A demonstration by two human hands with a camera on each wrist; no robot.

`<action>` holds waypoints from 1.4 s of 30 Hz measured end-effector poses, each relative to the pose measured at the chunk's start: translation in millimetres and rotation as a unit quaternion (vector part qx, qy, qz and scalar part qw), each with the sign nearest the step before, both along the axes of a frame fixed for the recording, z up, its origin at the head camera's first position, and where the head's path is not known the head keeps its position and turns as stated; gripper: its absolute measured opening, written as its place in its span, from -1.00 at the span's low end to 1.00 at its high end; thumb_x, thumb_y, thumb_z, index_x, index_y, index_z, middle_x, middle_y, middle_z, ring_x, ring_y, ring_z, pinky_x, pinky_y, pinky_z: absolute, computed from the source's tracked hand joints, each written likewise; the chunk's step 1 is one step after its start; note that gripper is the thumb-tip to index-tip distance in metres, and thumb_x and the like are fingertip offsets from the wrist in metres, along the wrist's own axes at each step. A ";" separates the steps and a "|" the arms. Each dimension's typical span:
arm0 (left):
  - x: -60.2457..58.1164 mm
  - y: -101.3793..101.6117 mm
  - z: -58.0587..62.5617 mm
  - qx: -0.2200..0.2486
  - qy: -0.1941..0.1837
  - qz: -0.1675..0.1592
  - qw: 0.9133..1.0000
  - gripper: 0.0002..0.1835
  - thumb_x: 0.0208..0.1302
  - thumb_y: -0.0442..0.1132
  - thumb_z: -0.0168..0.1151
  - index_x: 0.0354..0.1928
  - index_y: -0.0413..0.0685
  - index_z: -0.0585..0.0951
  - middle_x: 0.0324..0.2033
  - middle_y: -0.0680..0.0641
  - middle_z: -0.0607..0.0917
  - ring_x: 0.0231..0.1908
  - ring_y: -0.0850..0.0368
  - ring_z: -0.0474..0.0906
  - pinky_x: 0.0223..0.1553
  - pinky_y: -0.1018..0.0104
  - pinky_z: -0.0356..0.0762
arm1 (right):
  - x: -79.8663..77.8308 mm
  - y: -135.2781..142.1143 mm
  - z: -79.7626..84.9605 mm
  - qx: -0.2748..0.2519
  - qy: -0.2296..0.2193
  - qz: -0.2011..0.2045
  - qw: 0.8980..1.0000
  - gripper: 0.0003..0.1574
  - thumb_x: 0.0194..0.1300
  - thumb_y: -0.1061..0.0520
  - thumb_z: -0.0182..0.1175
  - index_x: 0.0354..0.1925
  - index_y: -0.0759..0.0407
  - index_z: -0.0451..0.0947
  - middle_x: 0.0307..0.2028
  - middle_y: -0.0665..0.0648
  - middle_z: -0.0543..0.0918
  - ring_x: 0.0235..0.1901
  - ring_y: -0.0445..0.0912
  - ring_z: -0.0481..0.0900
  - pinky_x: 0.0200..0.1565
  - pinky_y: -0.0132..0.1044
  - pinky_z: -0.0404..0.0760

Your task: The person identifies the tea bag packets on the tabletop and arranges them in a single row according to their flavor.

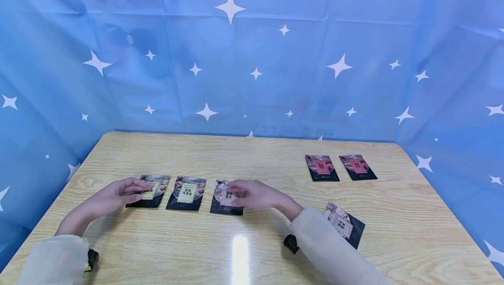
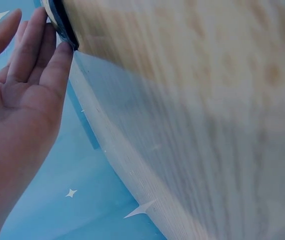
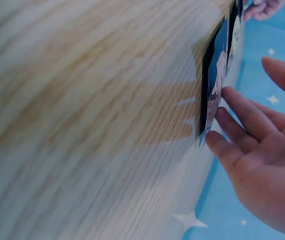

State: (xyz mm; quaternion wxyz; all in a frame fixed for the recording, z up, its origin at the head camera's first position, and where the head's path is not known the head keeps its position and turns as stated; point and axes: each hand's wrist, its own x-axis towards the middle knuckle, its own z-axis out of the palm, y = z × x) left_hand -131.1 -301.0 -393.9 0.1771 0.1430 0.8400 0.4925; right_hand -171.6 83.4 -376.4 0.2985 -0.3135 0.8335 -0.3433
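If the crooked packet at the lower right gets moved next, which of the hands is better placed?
Probably the right hand: it is at the third packet from the left, nearer the crooked packet, which its sleeve partly hides. The left hand is at the leftmost packet.

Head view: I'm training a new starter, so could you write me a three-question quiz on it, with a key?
1. How many packets show?
2. True or false: the left hand is at a red packet.
3. What partly covers the tilted packet?
A) the left hand
B) the right sleeve
C) a red packet

Key:
1. Six.
2. False; it is at the leftmost packet.
3. B.
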 end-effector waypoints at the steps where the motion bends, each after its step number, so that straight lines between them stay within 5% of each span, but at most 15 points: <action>1: 0.0 0.0 0.1 -0.001 0.000 0.000 1.000 -0.58 0.34 -0.26 0.04 0.14 -0.39 0.32 0.13 -0.40 0.37 -0.01 0.44 0.39 -0.12 0.41 0.44 | -0.7 -0.9 -0.3 0.002 0.001 0.001 1.000 -0.33 0.36 0.08 0.04 0.34 0.24 0.11 0.21 0.08 0.38 0.18 -0.03 0.33 0.14 -0.15 0.31; 11: -0.5 -0.9 -0.9 -0.008 0.004 -0.001 1.000 -0.59 0.34 -0.26 0.04 0.13 -0.37 0.33 0.12 -0.39 0.39 0.03 0.28 0.41 -0.13 0.40 0.45 | -5.3 -5.7 -0.9 0.002 -0.009 0.007 1.000 -0.35 0.35 0.07 0.04 0.33 0.22 0.14 0.20 0.08 0.39 0.20 -0.04 0.31 0.14 -0.16 0.32; 19: 0.3 -0.9 -1.1 0.000 0.005 -0.004 1.000 -0.59 0.34 -0.26 0.04 0.13 -0.39 0.32 0.12 -0.41 0.38 -0.03 0.48 0.38 -0.12 0.41 0.45 | -5.9 -8.7 -1.6 0.004 -0.006 0.009 1.000 -0.35 0.35 0.07 0.05 0.32 0.22 0.15 0.21 0.11 0.38 0.19 -0.03 0.32 0.16 -0.16 0.30; 34: -0.9 -1.6 -0.5 -0.015 0.004 -0.003 1.000 -0.59 0.35 -0.25 0.03 0.13 -0.38 0.32 0.12 -0.39 0.39 0.08 0.01 0.41 -0.12 0.39 0.45 | -5.7 -11.7 1.2 0.018 -0.006 0.013 1.000 -0.38 0.35 0.07 0.05 0.32 0.15 0.19 0.23 0.07 0.36 0.20 -0.05 0.30 0.16 -0.18 0.29; 42: -0.3 -2.0 -0.7 0.000 -0.001 -0.009 1.000 -0.58 0.35 -0.25 0.03 0.14 -0.40 0.31 0.13 -0.41 0.37 0.03 0.30 0.42 -0.12 0.38 0.46 | -5.1 -10.6 1.0 0.015 -0.004 0.013 1.000 -0.37 0.35 0.06 0.05 0.32 0.16 0.18 0.22 0.07 0.37 0.20 -0.05 0.30 0.17 -0.17 0.28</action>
